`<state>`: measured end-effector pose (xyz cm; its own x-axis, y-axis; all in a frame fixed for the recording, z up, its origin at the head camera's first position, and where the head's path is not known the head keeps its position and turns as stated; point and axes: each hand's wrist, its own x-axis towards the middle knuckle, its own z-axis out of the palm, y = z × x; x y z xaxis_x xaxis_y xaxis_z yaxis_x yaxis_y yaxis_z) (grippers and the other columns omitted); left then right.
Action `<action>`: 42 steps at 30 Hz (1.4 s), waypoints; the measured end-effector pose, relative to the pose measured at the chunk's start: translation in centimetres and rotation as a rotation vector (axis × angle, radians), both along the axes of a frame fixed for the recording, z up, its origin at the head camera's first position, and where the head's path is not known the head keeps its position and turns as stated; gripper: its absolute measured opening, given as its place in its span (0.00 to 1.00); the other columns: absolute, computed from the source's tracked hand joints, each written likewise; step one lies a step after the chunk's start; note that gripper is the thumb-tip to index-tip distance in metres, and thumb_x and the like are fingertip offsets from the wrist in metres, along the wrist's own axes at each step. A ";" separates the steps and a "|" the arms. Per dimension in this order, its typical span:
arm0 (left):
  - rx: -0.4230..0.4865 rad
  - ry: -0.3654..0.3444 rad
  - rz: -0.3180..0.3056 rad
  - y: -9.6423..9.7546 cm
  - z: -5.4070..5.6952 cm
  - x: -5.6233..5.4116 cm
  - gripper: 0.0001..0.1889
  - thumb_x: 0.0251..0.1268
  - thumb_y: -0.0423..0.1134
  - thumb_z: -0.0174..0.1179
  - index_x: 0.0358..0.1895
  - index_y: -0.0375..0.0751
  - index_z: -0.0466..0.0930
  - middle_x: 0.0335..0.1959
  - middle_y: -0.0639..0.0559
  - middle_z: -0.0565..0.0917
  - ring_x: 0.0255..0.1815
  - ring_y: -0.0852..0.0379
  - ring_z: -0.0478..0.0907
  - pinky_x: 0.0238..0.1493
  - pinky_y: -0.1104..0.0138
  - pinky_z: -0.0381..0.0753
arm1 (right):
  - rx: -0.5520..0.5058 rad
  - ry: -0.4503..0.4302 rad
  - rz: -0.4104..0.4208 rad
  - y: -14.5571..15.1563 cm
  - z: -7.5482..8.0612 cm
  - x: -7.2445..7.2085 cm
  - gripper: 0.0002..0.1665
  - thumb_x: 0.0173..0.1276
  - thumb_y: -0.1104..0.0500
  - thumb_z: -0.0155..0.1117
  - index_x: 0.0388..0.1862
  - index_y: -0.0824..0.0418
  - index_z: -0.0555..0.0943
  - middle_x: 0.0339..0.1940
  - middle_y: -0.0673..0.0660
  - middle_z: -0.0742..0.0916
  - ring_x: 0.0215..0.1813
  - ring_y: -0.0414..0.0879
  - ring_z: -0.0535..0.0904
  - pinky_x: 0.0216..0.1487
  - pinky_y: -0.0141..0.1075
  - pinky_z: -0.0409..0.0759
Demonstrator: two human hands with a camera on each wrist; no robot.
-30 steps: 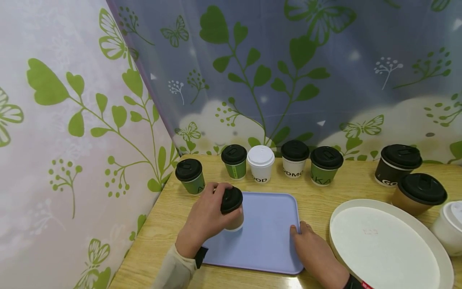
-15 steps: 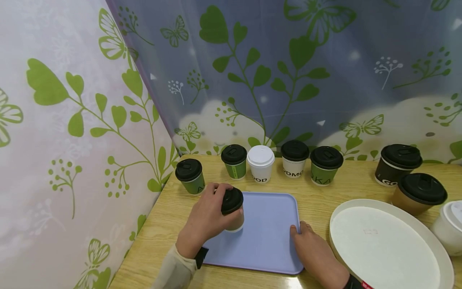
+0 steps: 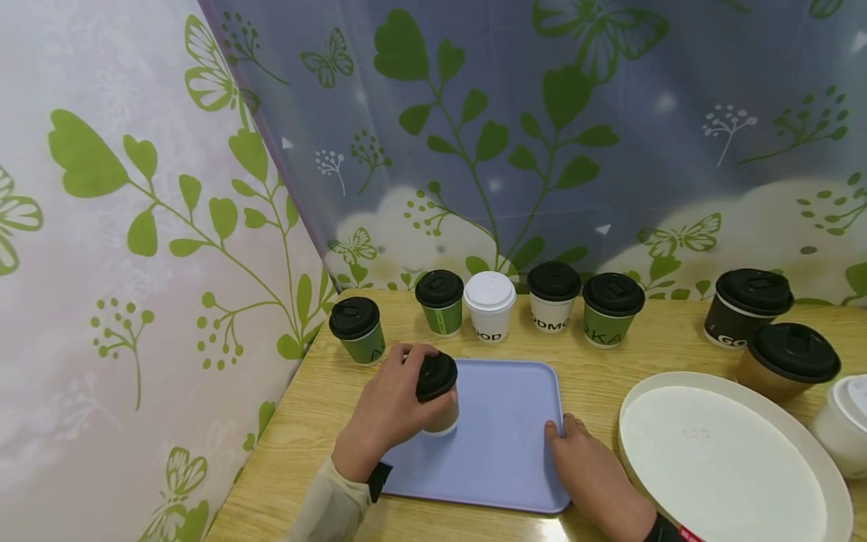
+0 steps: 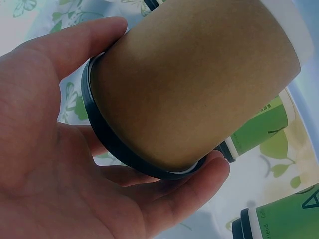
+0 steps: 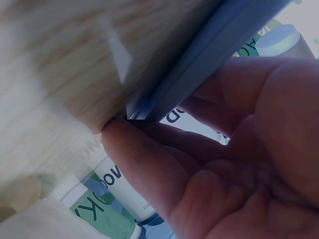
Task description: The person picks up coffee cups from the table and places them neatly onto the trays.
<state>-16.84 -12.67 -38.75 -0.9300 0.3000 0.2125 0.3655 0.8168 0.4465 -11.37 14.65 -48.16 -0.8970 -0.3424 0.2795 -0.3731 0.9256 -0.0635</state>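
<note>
The right hand (image 3: 596,478) pinches the tray (image 3: 504,429) by its right edge; the left hand (image 3: 382,412) holds the cup (image 4: 194,79) upright over the tray's left side, fingers curled about its lid (image 3: 436,376), base contact unclear. Keep it level; loosen only once it sits flat.

A plain cream sleeve (image 3: 328,500) is ending at the left wrist (image 3: 354,455), toward the table's (image 3: 274,459) left edge. A black strap (image 3: 379,480) is showing beside its cuff; a black band (image 3: 660,530) with a red mark (image 3: 688,534) is wrapping the right wrist (image 3: 633,516).
</note>
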 end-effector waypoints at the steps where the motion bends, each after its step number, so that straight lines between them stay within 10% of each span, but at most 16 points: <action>1: 0.000 -0.002 0.003 0.0 0.0 0.0 0.31 0.63 0.55 0.71 0.66 0.47 0.75 0.61 0.37 0.74 0.53 0.44 0.81 0.50 0.49 0.83 | 0.000 0.005 0.001 0.0 0.0 0.0 0.14 0.63 0.76 0.65 0.49 0.74 0.85 0.45 0.77 0.83 0.46 0.66 0.85 0.33 0.51 0.85; 42: 0.008 0.012 0.020 -0.2 0.1 -0.1 0.31 0.62 0.55 0.71 0.65 0.47 0.76 0.59 0.39 0.75 0.53 0.45 0.80 0.50 0.49 0.83 | -0.012 0.009 -0.002 0.0 0.0 0.1 0.15 0.63 0.76 0.64 0.49 0.74 0.84 0.46 0.78 0.83 0.46 0.67 0.85 0.32 0.53 0.85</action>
